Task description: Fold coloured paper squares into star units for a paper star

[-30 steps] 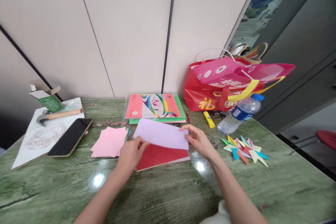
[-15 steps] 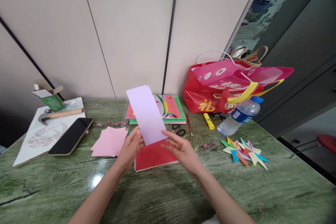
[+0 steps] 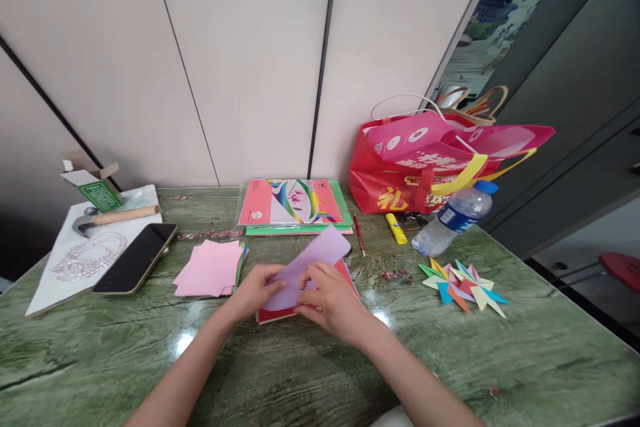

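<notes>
Both of my hands are on a strip of purple paper (image 3: 320,252), which slants up to the right over a red sheet (image 3: 345,275). My left hand (image 3: 257,290) pinches its lower left end. My right hand (image 3: 327,297) holds the lower edge, fingers bent and thumb tucked under. The red sheet lies on other paper on the table, mostly covered by the purple strip and my hands. To the left is a stack of pink paper squares (image 3: 210,269) with green and blue edges showing beneath.
Behind lie packs of coloured paper (image 3: 295,203), a red pencil (image 3: 359,235) and a yellow glue stick (image 3: 396,228). Rightward are a water bottle (image 3: 455,219), a red bag (image 3: 385,180) and folded paper stars (image 3: 465,285). A phone (image 3: 137,259) and hammer (image 3: 120,215) are left.
The purple paper has come down from upright and now slants to the right, low over the red sheet. My hands have moved closer together, the right one leftward along its lower edge.
</notes>
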### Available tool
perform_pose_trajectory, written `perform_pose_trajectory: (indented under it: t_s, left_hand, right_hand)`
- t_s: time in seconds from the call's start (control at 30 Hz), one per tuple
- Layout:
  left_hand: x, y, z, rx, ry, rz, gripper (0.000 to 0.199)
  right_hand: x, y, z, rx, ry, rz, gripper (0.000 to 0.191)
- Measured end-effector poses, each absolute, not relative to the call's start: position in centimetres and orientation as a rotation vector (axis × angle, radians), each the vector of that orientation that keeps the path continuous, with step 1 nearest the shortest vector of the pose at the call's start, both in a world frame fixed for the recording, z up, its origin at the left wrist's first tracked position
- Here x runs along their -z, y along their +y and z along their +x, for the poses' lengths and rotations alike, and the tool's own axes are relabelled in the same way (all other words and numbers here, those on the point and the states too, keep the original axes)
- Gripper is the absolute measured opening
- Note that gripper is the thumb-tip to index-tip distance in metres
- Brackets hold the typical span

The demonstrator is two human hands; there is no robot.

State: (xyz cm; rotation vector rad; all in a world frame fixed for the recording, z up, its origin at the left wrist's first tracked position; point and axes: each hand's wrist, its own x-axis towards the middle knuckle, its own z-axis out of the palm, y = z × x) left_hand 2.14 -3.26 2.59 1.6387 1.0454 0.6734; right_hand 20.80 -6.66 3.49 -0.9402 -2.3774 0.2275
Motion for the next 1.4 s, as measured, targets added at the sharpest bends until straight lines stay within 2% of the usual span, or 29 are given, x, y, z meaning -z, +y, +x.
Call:
perform_pose_trajectory:
  t_s: [0.17, 0.3, 0.4, 0.5, 0.63, 0.8, 0.97, 1.2, 1.4]
  left_hand:
    - [-2.4, -3.5, 2.7, -0.566, 1.066, 1.819, 0.023]
    - [-2.2, -3.6, 2.6, -0.545, 1.143, 1.900, 0.026]
    - [-2.2, -3.5, 2.8, -0.507, 1.143, 1.929, 0.026]
    - [-2.3, -3.7, 3.4, -0.468, 1.127, 1.940, 0.020]
    - [-2.2, -4.2, 4.0, -0.436, 1.120, 1.948, 0.016]
    - [-1.8, -4.0, 3.4, -0.442, 1.138, 1.979, 0.014]
    - [-1.7, -3.4, 2.6, -0.533, 1.223, 2.011, 0.023]
    - [-0.9, -3.3, 2.7, -0.560, 1.287, 2.036, 0.034]
    - [-0.2, -2.5, 2.8, -0.546, 1.239, 2.062, 0.038]
  right_hand:
    - [-1.4, -6.3, 20.2, -0.607, -2.328, -1.096, 0.009]
    - [-0.5, -5.3, 20.2, -0.715, -2.322, -1.265, 0.013]
    - [-2.6, -5.8, 20.1, -0.633, -2.447, -1.371, 0.013]
    - [-6.1, -7.7, 19.7, -0.380, -2.651, -1.505, 0.013]
    - [-8.5, -9.9, 19.1, -0.273, -2.589, -1.747, 0.015]
    - [-5.1, -8.0, 19.2, -0.605, -2.520, -1.392, 0.010]
    - [-0.1, -4.5, 19.5, -0.947, -2.189, -1.359, 0.015]
    - [0.3, -4.1, 19.4, -0.905, -2.080, -1.377, 0.010]
    - [0.4, -3.9, 19.4, -1.033, -2.022, -1.376, 0.012]
